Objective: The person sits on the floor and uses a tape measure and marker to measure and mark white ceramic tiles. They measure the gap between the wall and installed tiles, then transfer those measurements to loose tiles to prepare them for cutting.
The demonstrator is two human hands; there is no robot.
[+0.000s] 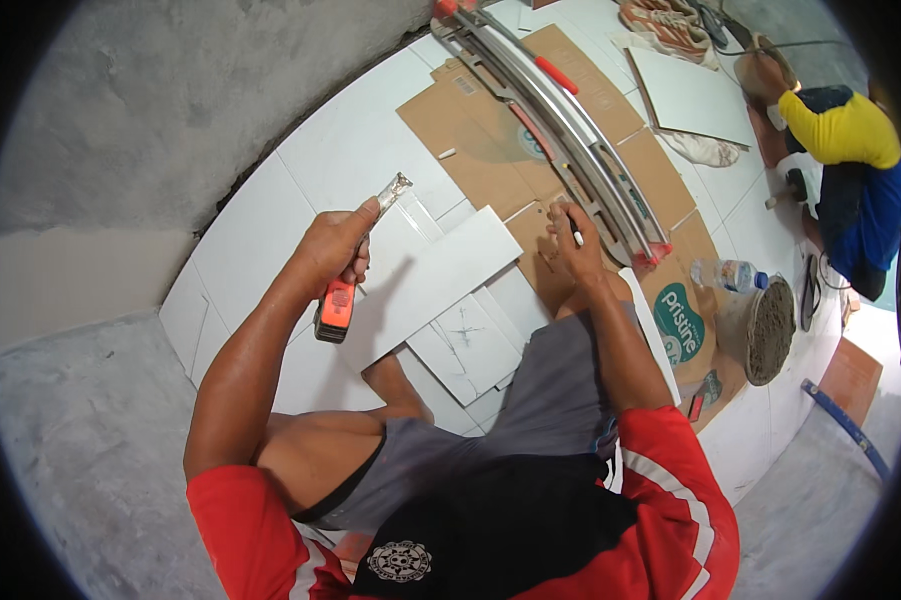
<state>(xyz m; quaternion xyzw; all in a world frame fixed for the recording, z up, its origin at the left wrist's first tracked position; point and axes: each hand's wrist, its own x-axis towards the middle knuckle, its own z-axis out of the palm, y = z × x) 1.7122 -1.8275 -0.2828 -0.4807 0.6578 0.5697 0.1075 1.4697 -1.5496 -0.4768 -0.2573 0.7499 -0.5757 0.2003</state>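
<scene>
My left hand (338, 245) is closed round an orange and black tape measure (336, 308). A short length of its metal blade (394, 190) sticks out past the thumb. My right hand (576, 250) pinches a slim pen-like marker (577, 238) with a white end; the rest of it is hidden by the fingers. Between my hands a long white tile (440, 285) lies slanted over other tile pieces. Just below it is a smaller white tile piece (465, 345) with dark pencil-like scribbles. Neither hand touches these tiles.
A long manual tile cutter (570, 130) rests on flattened cardboard (660, 180). To the right stand a plastic bottle (727, 275) and a bucket of grey mortar (772, 330). A blue spirit level (846, 428) lies farther right. A co-worker in yellow sleeves (840, 130) crouches at far right.
</scene>
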